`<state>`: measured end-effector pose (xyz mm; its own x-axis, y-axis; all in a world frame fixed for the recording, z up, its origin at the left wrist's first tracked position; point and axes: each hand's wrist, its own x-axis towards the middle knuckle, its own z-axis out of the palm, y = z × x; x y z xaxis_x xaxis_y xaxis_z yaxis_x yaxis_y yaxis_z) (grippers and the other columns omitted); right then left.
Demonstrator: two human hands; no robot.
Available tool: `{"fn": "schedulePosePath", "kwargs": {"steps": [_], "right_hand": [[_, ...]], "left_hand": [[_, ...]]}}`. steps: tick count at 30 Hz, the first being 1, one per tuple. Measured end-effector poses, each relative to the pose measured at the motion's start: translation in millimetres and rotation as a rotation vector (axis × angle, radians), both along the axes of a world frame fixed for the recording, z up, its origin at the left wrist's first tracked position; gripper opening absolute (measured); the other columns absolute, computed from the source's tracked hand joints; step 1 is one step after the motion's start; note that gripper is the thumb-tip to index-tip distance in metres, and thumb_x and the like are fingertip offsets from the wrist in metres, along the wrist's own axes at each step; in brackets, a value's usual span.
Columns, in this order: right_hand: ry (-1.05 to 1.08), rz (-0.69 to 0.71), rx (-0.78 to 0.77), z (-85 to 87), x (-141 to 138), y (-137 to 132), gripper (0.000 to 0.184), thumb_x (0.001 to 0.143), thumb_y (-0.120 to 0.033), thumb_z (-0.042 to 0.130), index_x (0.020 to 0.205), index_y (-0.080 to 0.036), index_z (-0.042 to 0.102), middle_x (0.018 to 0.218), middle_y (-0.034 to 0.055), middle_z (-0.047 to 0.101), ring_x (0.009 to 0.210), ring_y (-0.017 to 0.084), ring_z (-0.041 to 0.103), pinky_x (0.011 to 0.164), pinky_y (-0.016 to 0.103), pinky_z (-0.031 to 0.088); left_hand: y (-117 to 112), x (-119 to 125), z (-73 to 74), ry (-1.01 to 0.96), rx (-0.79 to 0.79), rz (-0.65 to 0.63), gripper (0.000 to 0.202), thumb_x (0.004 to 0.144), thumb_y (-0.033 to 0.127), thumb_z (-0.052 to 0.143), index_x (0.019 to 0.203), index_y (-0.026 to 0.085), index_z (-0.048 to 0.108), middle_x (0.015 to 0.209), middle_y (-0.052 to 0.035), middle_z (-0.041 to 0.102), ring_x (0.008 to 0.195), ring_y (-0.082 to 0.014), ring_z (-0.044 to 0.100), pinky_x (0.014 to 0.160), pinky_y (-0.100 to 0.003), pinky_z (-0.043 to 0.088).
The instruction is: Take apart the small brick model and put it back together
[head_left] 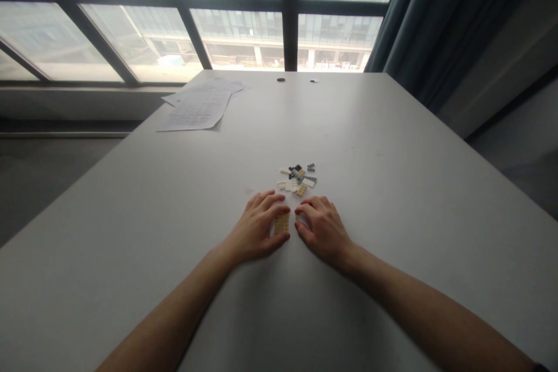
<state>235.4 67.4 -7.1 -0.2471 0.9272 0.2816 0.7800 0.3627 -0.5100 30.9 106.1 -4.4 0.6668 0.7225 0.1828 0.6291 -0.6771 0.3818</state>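
Both my hands rest on a large grey table [392, 145], close together. My left hand [257, 225] pinches a small tan studded plate [281, 223] between thumb and fingers. My right hand [320, 225] is curled beside it, its fingertips closed on a tiny tan piece [297, 218] right next to the plate. Just beyond my hands lies a small pile of little bricks [299, 178] in white, tan, grey and dark colours.
Printed paper sheets [198, 106] lie at the far left of the table. Two small round holes [281, 79] sit near the far edge. A big window is behind the table and a dark curtain [440, 23] hangs at the right.
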Motion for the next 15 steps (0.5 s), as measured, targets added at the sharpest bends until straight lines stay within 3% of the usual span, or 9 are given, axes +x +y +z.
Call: {"fn": "schedulePosePath", "kwargs": {"steps": [15], "right_hand": [[0.0, 0.0, -0.002, 0.4, 0.6, 0.1, 0.017, 0.083, -0.024, 0.064, 0.099, -0.02, 0.064, 0.107, 0.0076, 0.06, 0.103, 0.024, 0.048, 0.092, 0.039, 0.04]], "left_hand": [[1.4, -2.4, 0.2, 0.002, 0.004, -0.002, 0.043, 0.077, 0.041, 0.063, 0.117, 0.024, 0.057, 0.134, -0.0089, 0.051, 0.131, -0.0317, 0.035, 0.111, -0.051, 0.025]]}}
